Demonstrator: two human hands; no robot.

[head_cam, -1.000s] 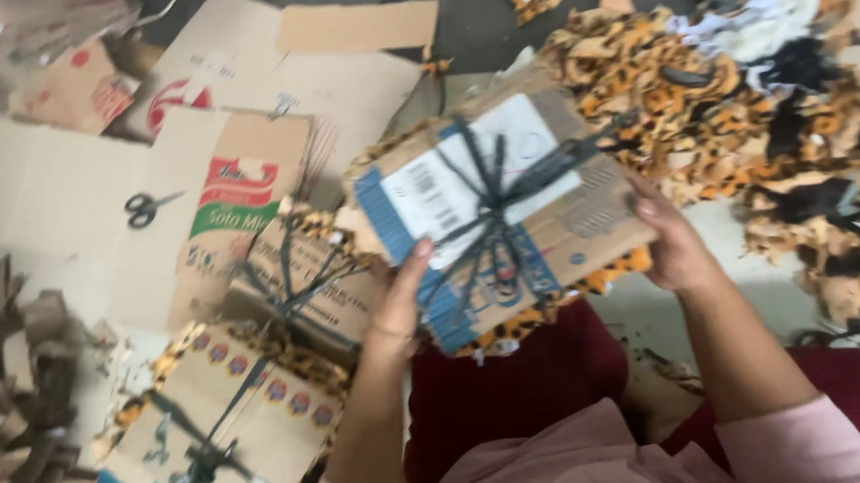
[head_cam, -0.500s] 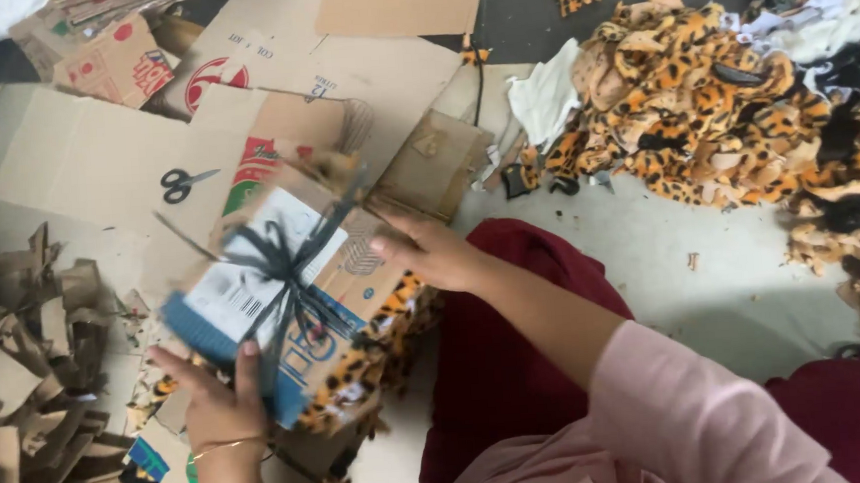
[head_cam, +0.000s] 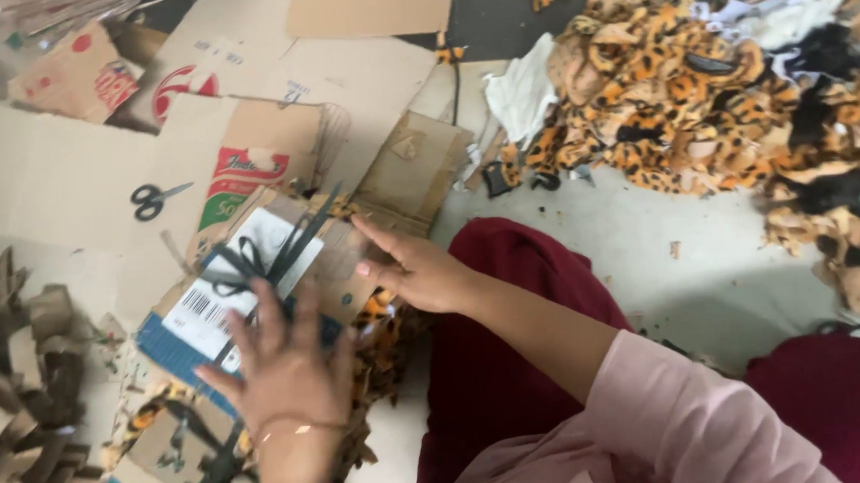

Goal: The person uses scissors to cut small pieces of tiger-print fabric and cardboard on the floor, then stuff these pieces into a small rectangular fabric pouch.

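Pressing flat, fingers spread, with the left hand (head_cam: 283, 365) on a cardboard-wrapped bundle tied with dark strips (head_cam: 253, 282), right hand (head_cam: 417, 272) open against its far edge; risking slippage off the stacked bundle (head_cam: 179, 451) beneath if pushed unevenly.

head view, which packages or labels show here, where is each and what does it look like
Tied bundle: under both hands, cardboard with white barcode label, blue edge, black cord.
Flattened carton: above the bundle, brown with red and green print.
Cardboard piece: top left, brown with red marks.
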